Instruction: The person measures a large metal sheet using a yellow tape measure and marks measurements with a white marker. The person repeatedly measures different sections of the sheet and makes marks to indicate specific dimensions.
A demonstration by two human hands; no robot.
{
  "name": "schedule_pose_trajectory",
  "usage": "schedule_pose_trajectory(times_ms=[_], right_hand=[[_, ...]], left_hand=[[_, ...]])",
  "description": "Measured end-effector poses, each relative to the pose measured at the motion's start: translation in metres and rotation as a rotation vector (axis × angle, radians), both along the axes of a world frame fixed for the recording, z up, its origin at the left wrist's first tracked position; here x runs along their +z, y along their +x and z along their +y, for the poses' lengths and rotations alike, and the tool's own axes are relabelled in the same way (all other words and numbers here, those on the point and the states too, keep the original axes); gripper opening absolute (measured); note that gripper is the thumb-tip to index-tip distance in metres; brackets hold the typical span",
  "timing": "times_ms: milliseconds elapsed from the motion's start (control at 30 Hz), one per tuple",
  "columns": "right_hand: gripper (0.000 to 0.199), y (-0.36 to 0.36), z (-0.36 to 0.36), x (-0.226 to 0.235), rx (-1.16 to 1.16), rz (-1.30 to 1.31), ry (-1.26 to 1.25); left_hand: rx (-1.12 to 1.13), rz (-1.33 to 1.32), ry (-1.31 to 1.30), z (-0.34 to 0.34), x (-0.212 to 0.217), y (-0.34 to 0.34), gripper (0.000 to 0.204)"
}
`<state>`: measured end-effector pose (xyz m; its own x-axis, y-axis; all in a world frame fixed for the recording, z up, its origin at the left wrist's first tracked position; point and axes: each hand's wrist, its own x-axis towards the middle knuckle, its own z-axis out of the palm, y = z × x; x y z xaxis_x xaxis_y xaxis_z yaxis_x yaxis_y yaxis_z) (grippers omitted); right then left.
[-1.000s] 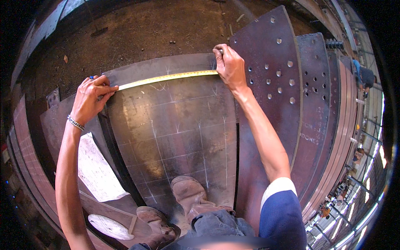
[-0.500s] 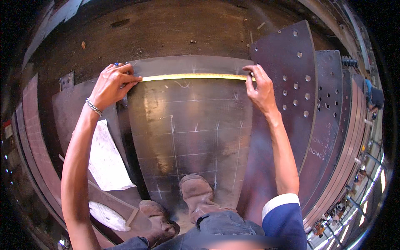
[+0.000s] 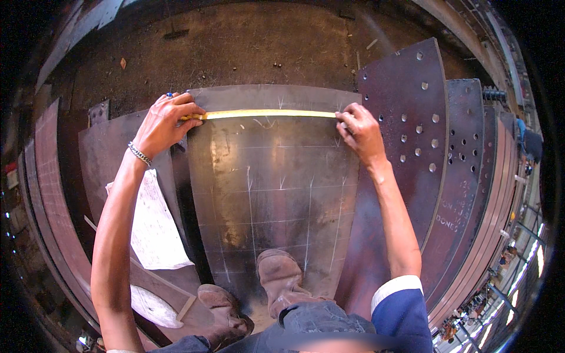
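Note:
A yellow tape measure (image 3: 271, 113) stretches straight across the far part of a dark steel plate (image 3: 276, 206) marked with chalk lines and small arrows. Its left end is pinched in my left hand (image 3: 168, 122), near the plate's far left corner. My right hand (image 3: 363, 130) grips the other end between thumb and curled fingers, close to the plate's right edge. Something small and pale shows at the right fingertips, too small to name. My boots (image 3: 279, 275) are at the near end, one of them on the plate.
Dark plates with drilled holes (image 3: 406, 112) lie to the right, with more plates stacked beyond. A white sheet (image 3: 154, 226) and a pale flat piece (image 3: 154, 306) lie left of the marked plate. Brown, littered ground (image 3: 247, 44) stretches beyond the far edge.
My right hand has shifted slightly left along the tape and its fingers have curled in more. The left hand still pinches its end, and the whole view has tilted a little.

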<state>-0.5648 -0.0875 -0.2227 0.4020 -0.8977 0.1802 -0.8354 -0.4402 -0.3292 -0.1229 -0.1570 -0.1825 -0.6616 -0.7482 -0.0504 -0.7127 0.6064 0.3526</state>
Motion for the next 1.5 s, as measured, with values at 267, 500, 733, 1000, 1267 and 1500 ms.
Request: schedule_pose_trajectory(times_ms=[267,500,733,1000,1267,1500], right_hand=[[0.018,0.073,-0.010,-0.010,0.061,-0.074,-0.015],[0.024,0.088,-0.013,-0.010,0.054,-0.097,-0.004],[0.018,0.091,-0.013,-0.014,0.091,-0.062,-0.034],[0.017,0.098,-0.013,-0.014,0.068,-0.068,-0.021],[0.025,0.100,-0.013,-0.013,0.053,-0.086,-0.027],[0.019,0.103,-0.012,-0.014,0.037,-0.064,-0.049]], left_hand=[[-0.011,0.032,-0.005,0.000,-0.002,0.002,0.019],[-0.005,0.025,-0.009,-0.002,-0.005,0.001,0.015],[0.001,-0.004,0.046,-0.005,-0.002,0.002,0.014],[-0.011,0.021,0.025,-0.004,0.001,0.001,0.015],[-0.021,0.031,0.000,-0.004,-0.003,0.003,0.013],[-0.043,0.031,-0.064,-0.002,-0.003,0.002,0.011]])
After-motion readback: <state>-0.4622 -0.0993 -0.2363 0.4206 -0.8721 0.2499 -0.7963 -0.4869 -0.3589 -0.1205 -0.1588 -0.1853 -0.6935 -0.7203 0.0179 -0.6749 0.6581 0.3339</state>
